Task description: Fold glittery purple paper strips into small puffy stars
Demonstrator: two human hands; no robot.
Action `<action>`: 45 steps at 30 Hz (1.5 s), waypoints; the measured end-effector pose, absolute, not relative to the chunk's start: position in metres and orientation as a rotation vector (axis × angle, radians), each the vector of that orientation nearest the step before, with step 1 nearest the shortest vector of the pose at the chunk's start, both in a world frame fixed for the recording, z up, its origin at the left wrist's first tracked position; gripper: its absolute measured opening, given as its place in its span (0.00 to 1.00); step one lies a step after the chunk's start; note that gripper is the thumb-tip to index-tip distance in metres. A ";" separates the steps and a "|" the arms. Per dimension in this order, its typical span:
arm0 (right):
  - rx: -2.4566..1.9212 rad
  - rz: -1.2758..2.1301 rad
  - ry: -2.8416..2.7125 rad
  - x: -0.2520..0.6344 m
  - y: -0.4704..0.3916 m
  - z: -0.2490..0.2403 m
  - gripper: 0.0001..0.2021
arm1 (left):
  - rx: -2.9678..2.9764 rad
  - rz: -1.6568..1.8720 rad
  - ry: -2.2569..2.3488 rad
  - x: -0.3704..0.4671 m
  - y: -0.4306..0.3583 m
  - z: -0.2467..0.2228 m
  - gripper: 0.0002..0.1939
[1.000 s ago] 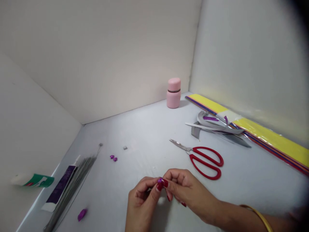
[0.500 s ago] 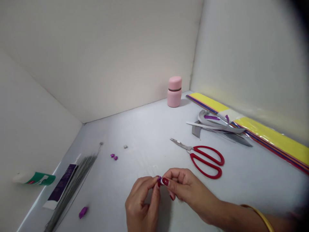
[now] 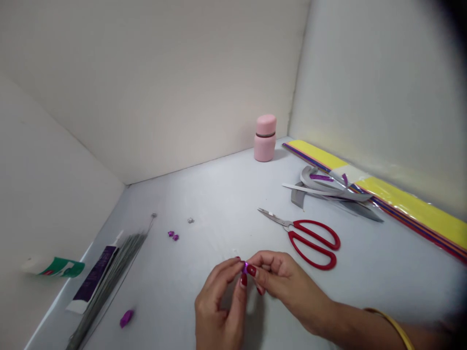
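Note:
A small piece of shiny purple folded paper (image 3: 245, 267) sits between the fingertips of both hands, low in the middle of the view. My left hand (image 3: 222, 301) pinches its left side with thumb and index finger. On the other side my right hand (image 3: 277, 279) grips it between thumb and curled fingers, which hide part of it. Two small purple stars (image 3: 173, 236) lie together on the table, left of the hands, with a small silver star (image 3: 190, 220) nearby. Closer to me, at the left, rests a larger purple piece (image 3: 126, 318).
Red-handled scissors (image 3: 314, 243) lie right of the hands. Behind them are grey paper strips (image 3: 321, 189) and a long pack of coloured paper (image 3: 394, 197). A pink flask (image 3: 265, 138) stands at the back. Thin wires (image 3: 113, 282), a purple tube (image 3: 95, 277) and a green-and-white tube (image 3: 54, 267) lie left.
My left hand has shifted slightly right, and its fingertips have moved on the purple paper. The paper has turned, showing a shiny purple face where white showed before.

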State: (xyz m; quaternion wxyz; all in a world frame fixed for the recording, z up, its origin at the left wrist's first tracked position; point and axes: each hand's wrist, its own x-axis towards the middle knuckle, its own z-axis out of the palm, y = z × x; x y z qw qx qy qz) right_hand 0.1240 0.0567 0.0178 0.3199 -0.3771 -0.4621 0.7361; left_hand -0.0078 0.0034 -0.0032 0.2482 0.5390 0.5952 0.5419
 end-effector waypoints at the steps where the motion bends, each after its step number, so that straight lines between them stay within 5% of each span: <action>1: -0.981 1.923 -1.235 0.124 0.057 0.017 0.12 | 1.295 1.464 1.601 -0.007 0.004 -0.002 0.08; 13: -1.121 1.819 -1.356 0.124 0.057 0.012 0.13 | 0.904 1.314 1.482 -0.010 0.009 0.005 0.09; 27: -1.104 1.811 -1.383 0.125 0.055 0.015 0.09 | 1.502 1.456 1.716 -0.011 0.003 0.006 0.05; 34: -1.088 1.846 -1.355 0.125 0.056 0.013 0.09 | 1.113 1.337 1.647 -0.013 0.006 0.007 0.05; 45: -1.107 1.779 -1.415 0.123 0.054 0.012 0.07 | 2.077 1.428 1.791 -0.008 0.002 -0.006 0.11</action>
